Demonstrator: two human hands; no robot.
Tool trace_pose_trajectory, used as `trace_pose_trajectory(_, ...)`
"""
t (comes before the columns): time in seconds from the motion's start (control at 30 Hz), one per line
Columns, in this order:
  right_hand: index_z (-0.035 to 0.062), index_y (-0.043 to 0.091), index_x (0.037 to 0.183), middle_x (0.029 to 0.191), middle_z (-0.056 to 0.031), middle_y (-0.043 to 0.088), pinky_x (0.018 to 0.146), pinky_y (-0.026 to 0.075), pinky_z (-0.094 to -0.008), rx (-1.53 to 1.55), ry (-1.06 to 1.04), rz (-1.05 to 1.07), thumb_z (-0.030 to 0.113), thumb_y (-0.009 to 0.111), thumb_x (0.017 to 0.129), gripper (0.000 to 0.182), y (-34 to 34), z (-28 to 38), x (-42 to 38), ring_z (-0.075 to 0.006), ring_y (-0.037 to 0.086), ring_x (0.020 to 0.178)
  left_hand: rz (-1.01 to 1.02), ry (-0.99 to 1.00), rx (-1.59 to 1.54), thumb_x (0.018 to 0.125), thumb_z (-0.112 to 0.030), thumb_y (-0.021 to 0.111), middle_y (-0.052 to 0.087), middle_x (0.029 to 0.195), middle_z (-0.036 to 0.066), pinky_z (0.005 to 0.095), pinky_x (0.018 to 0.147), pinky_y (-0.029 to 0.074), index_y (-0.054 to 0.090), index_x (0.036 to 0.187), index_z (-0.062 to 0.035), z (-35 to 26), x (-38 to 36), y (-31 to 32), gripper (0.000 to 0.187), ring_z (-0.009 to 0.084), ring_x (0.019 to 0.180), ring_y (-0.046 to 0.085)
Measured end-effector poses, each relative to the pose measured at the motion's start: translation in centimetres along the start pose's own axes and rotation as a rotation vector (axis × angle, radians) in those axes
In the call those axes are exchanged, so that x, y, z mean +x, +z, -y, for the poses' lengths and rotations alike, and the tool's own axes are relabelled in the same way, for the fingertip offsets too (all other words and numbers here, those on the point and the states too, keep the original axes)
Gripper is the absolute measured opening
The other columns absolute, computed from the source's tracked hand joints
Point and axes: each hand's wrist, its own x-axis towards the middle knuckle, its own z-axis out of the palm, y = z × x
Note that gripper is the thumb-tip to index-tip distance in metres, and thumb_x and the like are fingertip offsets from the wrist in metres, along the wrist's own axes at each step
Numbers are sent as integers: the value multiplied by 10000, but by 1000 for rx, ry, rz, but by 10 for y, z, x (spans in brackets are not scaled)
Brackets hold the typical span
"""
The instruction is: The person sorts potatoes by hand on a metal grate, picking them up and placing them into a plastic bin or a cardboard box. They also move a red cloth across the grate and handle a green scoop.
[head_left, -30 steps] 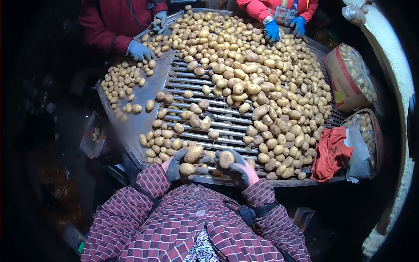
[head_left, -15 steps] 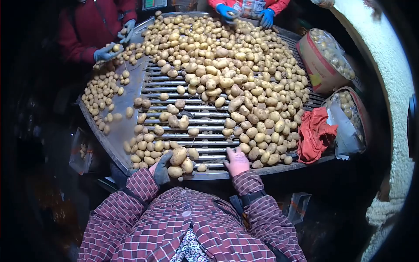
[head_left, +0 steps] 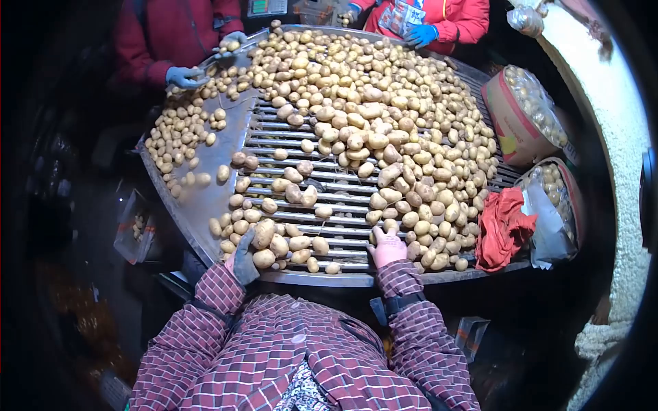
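My left hand [head_left: 243, 260], in a grey glove, rests at the near edge of the slatted metal table [head_left: 312, 279], against a cluster of potatoes [head_left: 263, 233]. Its fingers are spread, and a large potato lies right beside them. My right hand [head_left: 388, 248], in a pink glove, is at the near edge of a big potato pile [head_left: 439, 185]. Its fingers are apart and the tips touch a potato [head_left: 390, 225]; nothing is gripped. Between the hands, several loose potatoes lie on the slats.
Two people in red jackets stand across the table, one with grey-blue gloves [head_left: 186, 77], one with blue gloves [head_left: 420, 35]. At the right are a red cloth [head_left: 505, 229] and two filled boxes [head_left: 514, 127]. A small potato heap [head_left: 179, 137] lies left.
The view has shifted, moving the table rightward in frame. My right hand has reached the potatoes at the pile's edge. Potatoes beside my left hand have spread apart. The co-workers' hands have moved.
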Motion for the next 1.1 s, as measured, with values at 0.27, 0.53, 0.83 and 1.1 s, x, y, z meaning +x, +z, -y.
trace_pose_trajectory(0.27,154,551,1085,1150,-113,491,773,514,-410,159,-100,-240,281,736,683,461,-16,-1,-19,-290,578,966,-196,122,-217,943,-516,340,510,1237,135,419,887,509,384,1331,-83,-34,-27,2,583,293,1097,561)
trace_pose_trajectory(0.53,89,564,1193,1125,-92,571,896,471,-335,1337,-76,95,234,765,711,542,21,-38,18,-211,556,983,-323,196,-167,966,-483,327,563,1116,61,376,637,562,456,1242,-118,-50,-37,9,475,225,945,612)
trace_pose_trajectory(0.83,76,453,1317,1173,-75,559,714,506,-334,1894,-68,565,515,700,755,754,-55,41,-20,-209,583,939,-521,424,268,833,-56,622,553,985,6,291,759,543,489,1115,-58,-71,-64,26,312,125,896,582)
trace_pose_trajectory(1.1,65,462,1294,1172,-67,548,718,515,-362,1646,-399,828,510,769,678,820,-57,101,5,-238,569,1014,-517,609,-2,885,-426,560,568,1122,94,319,703,540,508,1225,-190,-43,-133,-73,417,237,1017,573)
